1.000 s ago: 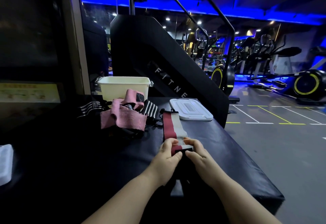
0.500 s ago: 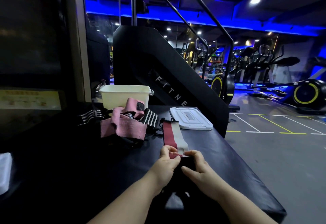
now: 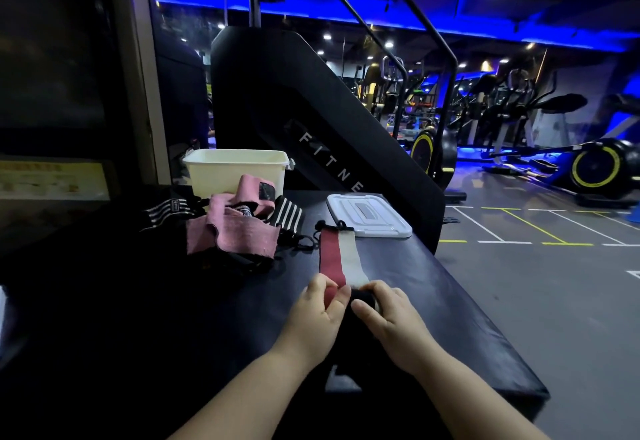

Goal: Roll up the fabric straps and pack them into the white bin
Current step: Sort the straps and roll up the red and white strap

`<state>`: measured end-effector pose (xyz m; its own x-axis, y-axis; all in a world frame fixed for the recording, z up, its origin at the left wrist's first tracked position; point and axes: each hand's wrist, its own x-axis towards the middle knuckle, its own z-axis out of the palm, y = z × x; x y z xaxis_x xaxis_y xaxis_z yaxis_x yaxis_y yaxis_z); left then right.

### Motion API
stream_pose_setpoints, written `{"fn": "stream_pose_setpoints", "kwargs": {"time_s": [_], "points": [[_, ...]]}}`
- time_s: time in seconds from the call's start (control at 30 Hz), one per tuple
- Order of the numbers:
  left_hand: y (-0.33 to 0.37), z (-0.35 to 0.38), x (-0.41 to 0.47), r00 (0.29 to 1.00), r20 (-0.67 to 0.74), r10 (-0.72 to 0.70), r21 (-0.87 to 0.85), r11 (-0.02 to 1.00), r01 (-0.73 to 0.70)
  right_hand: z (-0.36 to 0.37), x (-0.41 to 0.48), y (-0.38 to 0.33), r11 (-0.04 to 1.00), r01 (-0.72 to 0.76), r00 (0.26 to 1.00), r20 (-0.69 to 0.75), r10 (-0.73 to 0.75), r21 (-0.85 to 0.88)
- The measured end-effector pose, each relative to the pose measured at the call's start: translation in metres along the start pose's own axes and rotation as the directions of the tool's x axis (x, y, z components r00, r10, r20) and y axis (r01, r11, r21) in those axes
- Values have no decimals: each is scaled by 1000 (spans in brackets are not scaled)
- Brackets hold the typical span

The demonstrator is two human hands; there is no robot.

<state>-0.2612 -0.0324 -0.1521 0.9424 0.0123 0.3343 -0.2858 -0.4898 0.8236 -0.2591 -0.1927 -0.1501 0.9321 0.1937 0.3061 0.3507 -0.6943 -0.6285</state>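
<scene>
Red-and-white strap (image 3: 337, 259) lies flat on the black bench top (image 3: 433, 301), long axis running straight away from the person; left hand (image 3: 320, 315) and right hand (image 3: 391, 322) both pinch its rolled near end, white bin (image 3: 235, 171) well beyond, leftward.

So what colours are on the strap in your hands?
The strap is red and white lengthwise, head view.

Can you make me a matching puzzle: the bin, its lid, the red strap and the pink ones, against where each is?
1. white plastic bin
2. flat white plastic lid
3. red and cream fabric strap
4. pink fabric straps

a. held by left hand and right hand
b. heaped before the bin
c. standing open, farthest back
d. flat, right of the heap

Pairs: 1-c, 2-d, 3-a, 4-b.
</scene>
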Motion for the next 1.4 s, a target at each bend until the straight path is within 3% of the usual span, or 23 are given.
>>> {"fn": "stream_pose_setpoints", "kwargs": {"time_s": [0.2, 0.37, 0.47, 0.57, 0.7, 0.83, 0.93, 1.13, 1.23, 1.4], "points": [[-10, -11, 0, 990, 131, 42, 188, 980, -67, 0, 1, 0, 1000, 1, 1000, -20, 0, 9], [-14, -9, 7, 975, 220, 22, 190, 980, -65, 0, 8, 1, 999, -21, 998, -57, 24, 39], [-11, -8, 9, 974, 225, 2, 207, 977, -50, -10, 25, -1, 976, -177, 967, -162, 196, 127], [-9, -9, 7, 974, 227, -16, 221, 975, -36, -17, 47, -2, 935, -355, 935, -11, 356, 17], [-8, -10, 3, 974, 226, -29, 231, 973, -25, -15, 69, -1, 882, -406, 907, 219, 359, 238], [-5, -10, 2, 972, 230, -40, 239, 971, -17, -15, 86, 8, 772, -503, 859, 319, 400, 388], [-3, -10, 2, 972, 230, -48, 253, 967, -12, -12, 100, 15, 745, -500, 859, 364, 360, 441], [-2, -11, 1, 969, 238, -69, 265, 964, 3, -8, 126, 25, 765, -452, 888, 308, 341, 458], [-1, -11, 0, 968, 238, -74, 274, 962, 6, -5, 141, 32, 861, -409, 904, 263, 337, 302], [2, -11, 3, 967, 236, -93, 283, 959, 23, -3, 157, 36, 910, -361, 919, 244, 310, 202]]}}
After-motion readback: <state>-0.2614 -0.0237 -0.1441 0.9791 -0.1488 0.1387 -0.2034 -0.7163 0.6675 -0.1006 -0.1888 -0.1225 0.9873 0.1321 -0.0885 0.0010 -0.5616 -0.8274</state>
